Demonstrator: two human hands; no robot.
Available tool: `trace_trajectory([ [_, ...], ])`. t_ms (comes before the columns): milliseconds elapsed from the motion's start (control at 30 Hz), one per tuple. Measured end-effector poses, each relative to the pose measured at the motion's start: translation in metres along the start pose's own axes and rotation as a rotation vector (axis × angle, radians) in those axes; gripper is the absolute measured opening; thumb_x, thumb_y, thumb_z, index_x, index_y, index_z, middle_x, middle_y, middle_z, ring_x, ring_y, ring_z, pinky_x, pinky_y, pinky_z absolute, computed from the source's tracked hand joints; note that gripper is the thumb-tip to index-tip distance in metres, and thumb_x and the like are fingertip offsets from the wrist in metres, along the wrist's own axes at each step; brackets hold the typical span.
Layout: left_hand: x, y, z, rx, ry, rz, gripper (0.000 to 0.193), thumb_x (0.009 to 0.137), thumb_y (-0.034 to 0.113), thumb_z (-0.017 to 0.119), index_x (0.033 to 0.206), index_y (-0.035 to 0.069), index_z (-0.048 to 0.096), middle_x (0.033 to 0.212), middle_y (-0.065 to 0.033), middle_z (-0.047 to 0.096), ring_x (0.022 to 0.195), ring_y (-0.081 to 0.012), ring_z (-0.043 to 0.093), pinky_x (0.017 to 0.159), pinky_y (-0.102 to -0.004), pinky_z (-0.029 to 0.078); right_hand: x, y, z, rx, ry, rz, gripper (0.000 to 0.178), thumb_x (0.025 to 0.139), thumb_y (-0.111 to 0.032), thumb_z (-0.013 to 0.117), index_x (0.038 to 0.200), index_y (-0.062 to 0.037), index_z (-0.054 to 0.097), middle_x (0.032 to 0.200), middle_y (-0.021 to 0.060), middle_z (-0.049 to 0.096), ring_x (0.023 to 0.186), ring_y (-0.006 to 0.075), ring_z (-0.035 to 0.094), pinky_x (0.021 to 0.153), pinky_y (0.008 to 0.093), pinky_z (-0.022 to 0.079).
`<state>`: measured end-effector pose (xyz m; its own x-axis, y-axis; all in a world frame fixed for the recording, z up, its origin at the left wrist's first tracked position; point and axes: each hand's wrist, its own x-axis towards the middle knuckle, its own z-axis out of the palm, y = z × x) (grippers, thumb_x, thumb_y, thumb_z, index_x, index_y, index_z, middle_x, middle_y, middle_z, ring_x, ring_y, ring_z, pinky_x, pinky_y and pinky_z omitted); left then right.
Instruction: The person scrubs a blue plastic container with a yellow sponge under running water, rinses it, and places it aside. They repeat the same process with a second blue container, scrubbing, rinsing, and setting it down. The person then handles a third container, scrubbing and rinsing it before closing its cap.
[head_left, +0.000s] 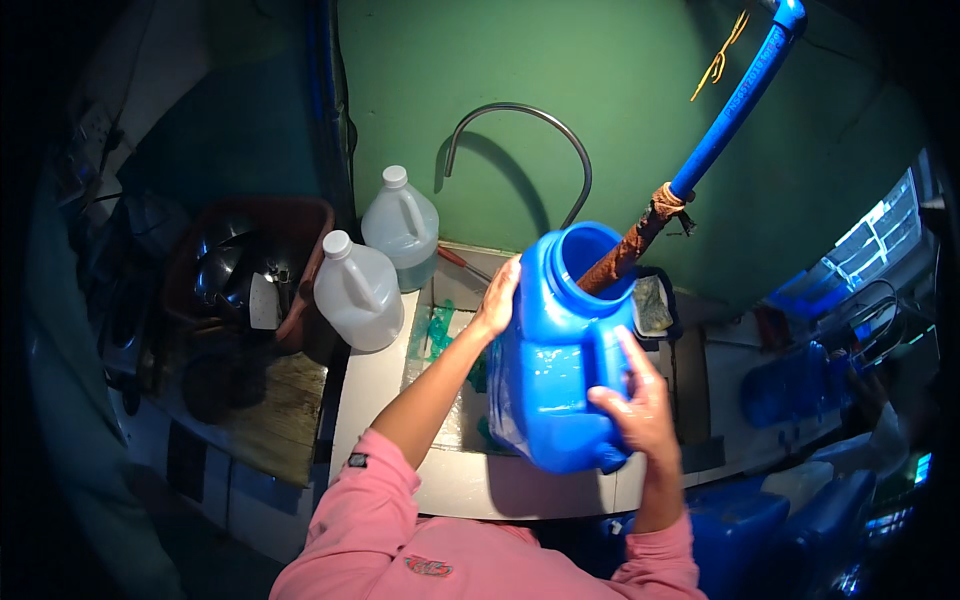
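I hold a large blue plastic jug (550, 375) tilted over the basin, its wide mouth uncapped and its surface wet. My left hand (497, 300) presses against the jug's left side near the neck, with the fingertips partly hidden. My right hand (645, 405) is at the handle on the other side, thumb and fingers about it. A rust-brown pipe end (630, 245), bound with cloth where it joins a blue pipe (735, 105), reaches down into the jug's mouth. Its tip is hidden inside.
Two white-capped translucent jugs (360, 295) (400, 225) stand left of the basin (462, 420). A curved metal spout (515, 106) rises behind. Sponge-like pad (652, 305) sits right. A reddish tub (318, 215) holds metal pans; more blue containers (795, 385) stand right.
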<state>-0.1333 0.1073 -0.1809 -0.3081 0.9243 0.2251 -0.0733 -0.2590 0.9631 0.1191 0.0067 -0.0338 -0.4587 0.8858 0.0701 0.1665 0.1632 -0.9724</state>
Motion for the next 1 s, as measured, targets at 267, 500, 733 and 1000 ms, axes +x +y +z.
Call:
trace_trajectory([
  [267, -0.048, -0.108, -0.049, 0.093, -0.271, -0.047, 0.072, 0.107, 0.057, 0.033, 0.137, -0.004, 0.058, 0.135, -0.0191, 0.063, 0.128, -0.0271, 0.056, 0.112, -0.0337, 0.039, -0.015, -0.131, -0.031, -0.024, 0.013, 0.184, 0.08, 0.085, -0.022, 0.076, 0.153, 0.0015, 0.04, 0.111, 0.0086, 0.065, 0.088, 0.0117, 0.06, 0.079, 0.0258, 0.05],
  [500, -0.129, -0.193, -0.035, 0.11, -0.315, -0.402, 0.09, 0.102, 0.071, 0.023, 0.131, -0.005, 0.061, 0.126, -0.0255, 0.065, 0.119, -0.033, 0.059, 0.105, -0.0389, 0.041, -0.028, -0.111, -0.038, 0.012, 0.038, 0.191, 0.077, 0.083, -0.024, 0.077, 0.149, 0.0007, 0.047, 0.113, 0.0075, 0.067, 0.087, 0.0093, 0.061, 0.075, 0.0219, 0.05],
  [733, -0.062, -0.082, 0.003, -0.303, -0.268, -0.461, 0.08, 0.104, 0.065, 0.03, 0.143, 0.0, 0.054, 0.138, -0.0151, 0.061, 0.127, -0.0237, 0.056, 0.114, -0.0361, 0.038, -0.033, -0.111, -0.05, -0.093, -0.017, 0.199, 0.072, 0.087, -0.023, 0.072, 0.15, 0.0013, 0.046, 0.113, 0.0069, 0.067, 0.09, 0.0099, 0.061, 0.081, 0.0237, 0.05],
  [1000, 0.055, 0.127, 0.034, -0.598, -1.023, -0.24, 0.058, 0.094, 0.025, 0.062, 0.144, -0.002, 0.05, 0.132, -0.0109, 0.065, 0.112, -0.0185, 0.066, 0.102, -0.034, 0.051, -0.143, 0.094, -0.056, 0.698, 0.821, 0.199, 0.071, 0.102, -0.059, 0.043, 0.146, -0.0031, 0.05, 0.137, 0.0173, 0.06, 0.119, 0.0294, 0.061, 0.103, 0.0439, 0.049],
])
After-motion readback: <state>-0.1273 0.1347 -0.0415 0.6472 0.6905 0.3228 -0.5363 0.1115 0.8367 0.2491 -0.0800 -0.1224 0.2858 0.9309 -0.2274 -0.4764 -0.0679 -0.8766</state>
